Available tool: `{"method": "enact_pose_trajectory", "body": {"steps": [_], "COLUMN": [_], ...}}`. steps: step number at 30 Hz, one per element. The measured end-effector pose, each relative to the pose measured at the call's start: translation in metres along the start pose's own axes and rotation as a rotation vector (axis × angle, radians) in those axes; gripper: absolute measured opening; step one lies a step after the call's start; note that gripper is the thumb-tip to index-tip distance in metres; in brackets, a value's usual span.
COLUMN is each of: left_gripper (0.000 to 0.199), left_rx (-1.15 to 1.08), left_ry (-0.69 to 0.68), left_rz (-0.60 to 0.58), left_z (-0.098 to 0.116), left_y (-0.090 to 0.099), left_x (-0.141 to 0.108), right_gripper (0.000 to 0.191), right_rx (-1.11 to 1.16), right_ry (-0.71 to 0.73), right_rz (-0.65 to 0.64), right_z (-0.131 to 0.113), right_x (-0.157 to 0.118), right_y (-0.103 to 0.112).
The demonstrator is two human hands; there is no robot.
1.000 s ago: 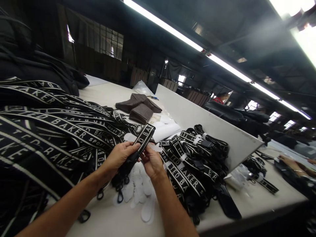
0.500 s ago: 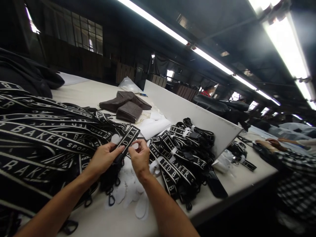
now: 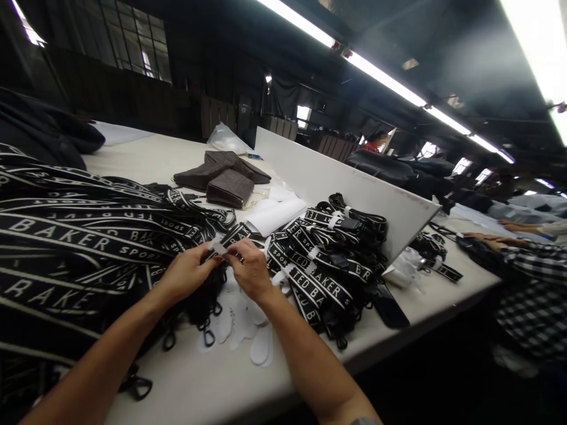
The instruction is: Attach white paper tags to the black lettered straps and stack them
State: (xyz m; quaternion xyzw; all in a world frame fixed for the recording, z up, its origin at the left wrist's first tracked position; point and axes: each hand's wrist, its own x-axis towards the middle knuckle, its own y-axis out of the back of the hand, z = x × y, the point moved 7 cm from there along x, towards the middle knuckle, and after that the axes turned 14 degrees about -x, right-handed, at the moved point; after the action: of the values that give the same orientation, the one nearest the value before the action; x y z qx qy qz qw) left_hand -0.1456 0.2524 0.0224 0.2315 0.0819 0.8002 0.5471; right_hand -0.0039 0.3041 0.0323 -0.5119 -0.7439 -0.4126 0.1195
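My left hand (image 3: 188, 273) is closed on a folded black webbing strap (image 3: 235, 234) with white lettering, thumb on top. A white tab (image 3: 217, 248) lies across the strap between my two hands. My right hand (image 3: 251, 270) pinches the tab's end, fingers curled in against the strap. Below my hands, several loose white tabs (image 3: 260, 345) with rounded ends lie on the table. To the left spreads a large heap of the same lettered straps (image 3: 75, 236). Folded straps (image 3: 316, 283) with white bands round them are piled to the right.
Dark brown bags (image 3: 230, 188) and white paper (image 3: 277, 213) lie farther back on the table (image 3: 186, 392). A white divider board (image 3: 345, 189) runs behind the banded pile. A dark phone-like slab (image 3: 390, 307) lies near the right edge. A person in a checked sleeve (image 3: 531, 295) works beyond.
The white tab has come across the strap, and my right hand has moved slightly left and up, closer to my left hand. The view has shifted a little.
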Motion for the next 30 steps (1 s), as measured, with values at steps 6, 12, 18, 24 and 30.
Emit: {"method": "enact_pose_trajectory", "body": {"steps": [6,12,18,24,30], "left_gripper": [0.038,0.032,0.037,0.039,0.039], "left_rx": [-0.03,-0.187,-0.156,-0.206,-0.241], "left_ry": [-0.025,-0.114,-0.068,0.035,0.03], "left_rz": [-0.055,-0.108,-0.142,-0.001,0.009], "left_z": [0.015,0.033,0.026,0.021,0.019], "left_y": [-0.008,-0.015,-0.024,-0.028,-0.028], "left_x": [-0.004,-0.007,-0.009,-0.012,-0.011], "right_gripper": [0.009,0.011,0.01,0.01,0.01], "right_rx": [0.055,0.133,0.056,0.032,-0.057], "right_ry": [0.068,0.075,-0.014,-0.076,-0.026], "right_rz": [0.055,0.004,-0.044,-0.027,0.016], "right_z": [-0.006,-0.01,0.0,0.007,-0.002], "right_x": [0.0,0.004,0.004,0.003,0.004], "right_y": [0.005,0.012,0.004,0.001,0.008]}}
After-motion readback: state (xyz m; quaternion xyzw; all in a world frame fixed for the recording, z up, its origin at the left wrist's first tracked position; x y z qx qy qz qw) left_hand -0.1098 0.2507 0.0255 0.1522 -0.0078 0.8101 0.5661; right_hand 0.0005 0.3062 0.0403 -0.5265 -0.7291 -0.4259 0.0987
